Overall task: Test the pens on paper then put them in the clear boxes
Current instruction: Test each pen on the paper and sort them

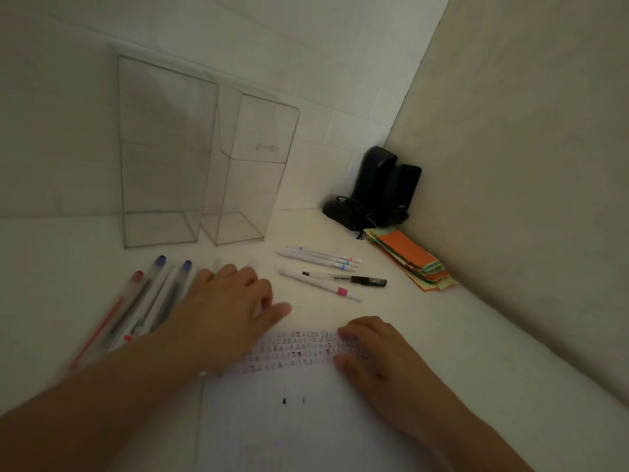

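A white sheet of paper (pixel 292 413) with rows of small printed marks lies on the desk in front of me. My right hand (pixel 374 356) rests on its right part, fingers loosely bent. My left hand (pixel 231 301) hovers blurred, palm down, over the desk left of centre, holding nothing. Left of it lie several capped gel pens (pixel 149 298), one red and two blue. To the right lie three white pens (pixel 320 258), a black pen (pixel 347 278) and a white pen with a pink band (pixel 323 286). Two tall clear boxes (pixel 163 155) (pixel 252 172) stand empty behind.
Black speakers and a mouse (pixel 377 192) sit in the back right corner. A stack of coloured paper slips (pixel 412 260) lies along the right wall. Walls close the desk at the back and right.
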### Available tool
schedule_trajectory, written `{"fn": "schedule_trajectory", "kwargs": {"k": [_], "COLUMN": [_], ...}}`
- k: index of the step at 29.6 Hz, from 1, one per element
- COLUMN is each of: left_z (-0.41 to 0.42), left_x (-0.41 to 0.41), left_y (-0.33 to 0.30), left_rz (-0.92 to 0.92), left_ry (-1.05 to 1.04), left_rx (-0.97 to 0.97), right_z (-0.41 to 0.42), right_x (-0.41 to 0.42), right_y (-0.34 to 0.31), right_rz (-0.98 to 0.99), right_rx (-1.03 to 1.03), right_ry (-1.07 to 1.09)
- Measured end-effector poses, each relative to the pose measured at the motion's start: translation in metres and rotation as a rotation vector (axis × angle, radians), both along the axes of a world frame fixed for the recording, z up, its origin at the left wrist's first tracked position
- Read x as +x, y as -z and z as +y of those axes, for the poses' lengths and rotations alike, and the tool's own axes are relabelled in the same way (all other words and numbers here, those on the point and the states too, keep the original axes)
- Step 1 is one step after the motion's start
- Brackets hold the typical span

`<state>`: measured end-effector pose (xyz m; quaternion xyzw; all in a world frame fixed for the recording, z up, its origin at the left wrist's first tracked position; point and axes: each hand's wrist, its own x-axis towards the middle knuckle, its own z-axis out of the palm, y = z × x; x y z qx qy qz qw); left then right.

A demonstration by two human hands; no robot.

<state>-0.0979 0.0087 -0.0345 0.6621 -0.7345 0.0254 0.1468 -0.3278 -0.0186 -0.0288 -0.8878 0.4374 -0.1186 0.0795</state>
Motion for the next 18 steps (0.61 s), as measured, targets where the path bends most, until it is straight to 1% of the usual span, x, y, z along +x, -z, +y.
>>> {"fn": "schedule_trajectory", "kwargs": {"k": [2, 4, 7, 9, 10, 12, 14, 15, 16, 18], "left_z": [-0.001, 0.000, 0.001, 0.001, 0.001, 0.001, 0.001, 0.001, 0.002, 0.004], "left_x": [0.002, 0.003, 0.001, 0.001, 0.000, -0.003, -0.008, -0.009, -0.010, -0.016], "left_y": [-0.004, -0.006, -0.008, -0.009, -0.008, -0.007, -0.009, -0.010, -0.012, -0.010], "left_rz": [-0.061, -0.080, -0.100, -0.133, -0.119, -0.037, 0.071, 0.101, 0.091, 0.081], "left_ry": [-0.149, -0.225, -0.233, -0.234, -0.216, -0.094, 0.156, 0.277, 0.376, 0.480], "left_rx": [-0.035, -0.012, -0.013, -0.042, -0.060, -0.145, -0.209, -0.206, -0.142, -0.039], "right_z": [0.000, -0.003, -0.012, -0.020, -0.026, -0.041, -0.055, -0.061, -0.064, -0.065], "right_x": [-0.002, -0.002, 0.004, 0.014, 0.020, 0.032, 0.042, 0.046, 0.048, 0.048], "right_y": [-0.003, -0.010, -0.025, -0.033, -0.034, -0.029, -0.020, -0.015, -0.013, -0.015], "right_rz": [0.039, 0.092, 0.185, 0.191, 0.202, 0.258, 0.345, 0.389, 0.422, 0.448], "right_rx": [0.000, 0.022, 0.060, -0.008, -0.069, -0.204, -0.316, -0.362, -0.399, -0.440], "right_ry": [-0.004, 0.017, 0.043, 0.077, 0.094, 0.111, 0.103, 0.083, 0.056, 0.015]}}
